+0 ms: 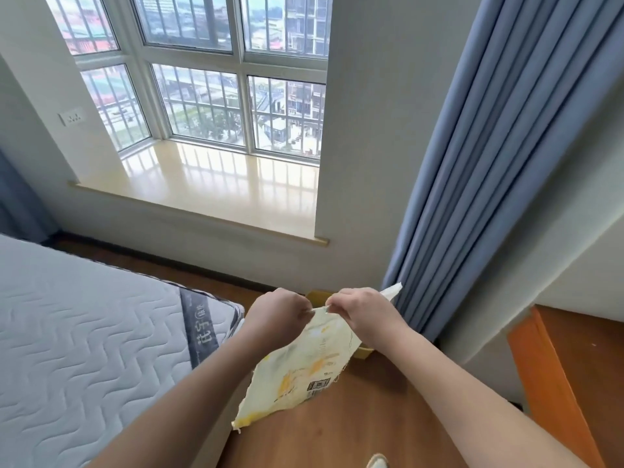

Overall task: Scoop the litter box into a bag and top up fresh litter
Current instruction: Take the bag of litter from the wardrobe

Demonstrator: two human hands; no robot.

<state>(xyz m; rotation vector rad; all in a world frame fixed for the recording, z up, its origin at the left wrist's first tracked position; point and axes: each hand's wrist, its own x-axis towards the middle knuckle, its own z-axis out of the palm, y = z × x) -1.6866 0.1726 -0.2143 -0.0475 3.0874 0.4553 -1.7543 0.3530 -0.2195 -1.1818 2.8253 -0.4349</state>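
A: What are the hands doing?

B: Both are raised in front of the person, close together. The left hand and the right hand each pinch the top edge of a pale yellow bag, fingers pressed together on the material, with only a short stretch of that edge showing between them.

A: How does the bag hang?

B: It slants down and to the left from the hands, flat and limp, its frayed lower corner ending above the wooden floor. There is yellow printing on it and a dark code block near its right edge. A white strip sticks out past the right hand toward the curtain.

A: Is the litter box in sight?

B: I cannot tell. Behind the hands and the bag there is a yellow box on the floor against the wall; only its edges show, and its contents are hidden.

A: What else is around?

B: A quilted grey mattress lies to the left, just beside the left forearm. Ahead is a barred window over a glossy cream sill. The blue curtain hangs at the right, and an orange panel stands at the far right. A bit of a light shoe shows at the bottom edge
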